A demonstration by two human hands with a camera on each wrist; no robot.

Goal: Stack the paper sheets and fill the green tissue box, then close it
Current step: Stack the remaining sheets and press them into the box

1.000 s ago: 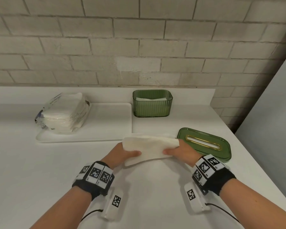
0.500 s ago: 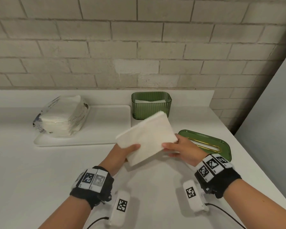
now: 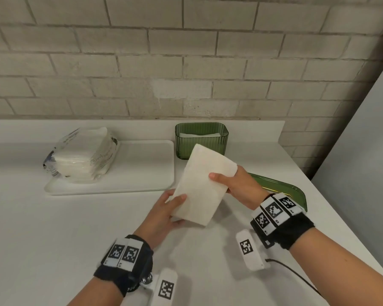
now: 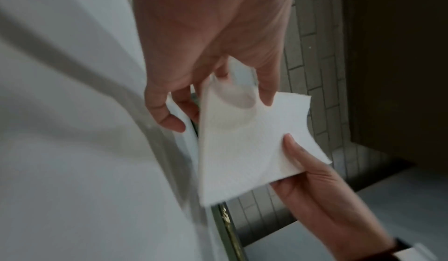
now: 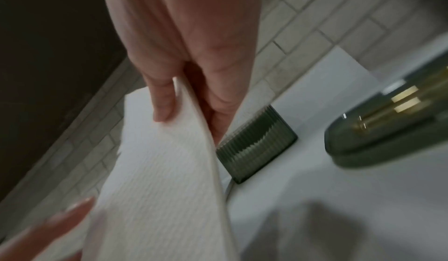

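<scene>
white paper stack (image 3: pixel 200 185) pinched between left hand (image 3: pixel 161 214) and right hand (image 3: pixel 239 186).

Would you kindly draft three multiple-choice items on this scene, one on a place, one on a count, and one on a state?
1. Where does the green lid lie?
A. on the counter, to the right of the hands
B. on the box
C. on the tray

2. How many hands hold the paper stack?
A. none
B. one
C. two

3. What state is the green tissue box in?
A. shut
B. open, with paper inside
C. tipped over

Key:
1 A, the lid rests flat behind the right hand.
2 C, the left hand pinches the near end, the right the far side.
3 B, white sheets show inside the open rim.
</scene>
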